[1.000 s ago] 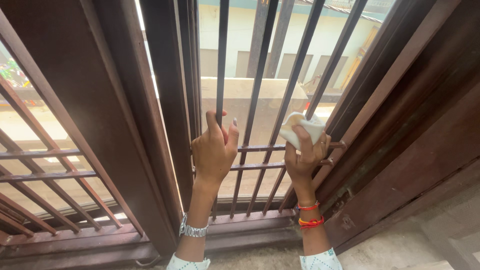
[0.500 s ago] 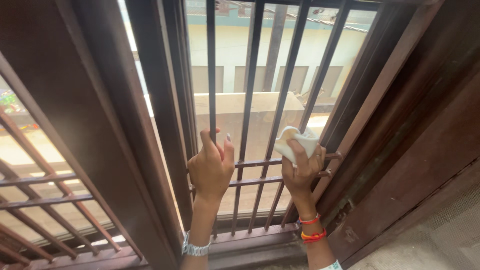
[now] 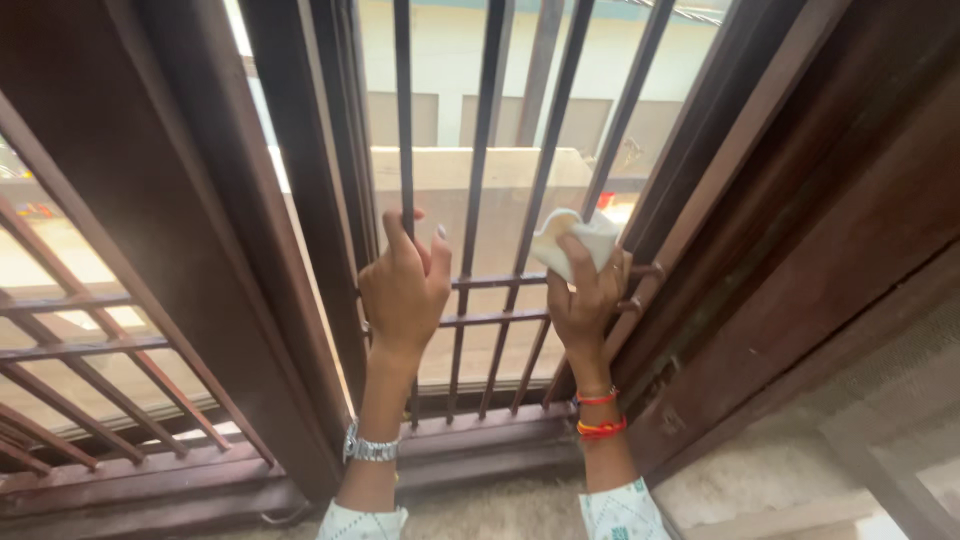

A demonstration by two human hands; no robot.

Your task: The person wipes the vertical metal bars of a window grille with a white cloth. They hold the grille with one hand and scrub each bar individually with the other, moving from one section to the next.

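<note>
Head view: left hand wrapped tight around a vertical bar of the window grille, thumb up beside it, silver watch on the wrist below. Right hand closed on a wadded white cloth, cloth sits at its fingertips, pressed against a bar just above the two crossbars. Red and orange bracelets below that hand. Brown wooden frame left of the left hand.

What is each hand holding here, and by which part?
The left hand grips a vertical window bar just above the upper crossbar. The right hand holds a bunched white cloth by its lower part, pressed against the grille.
</note>
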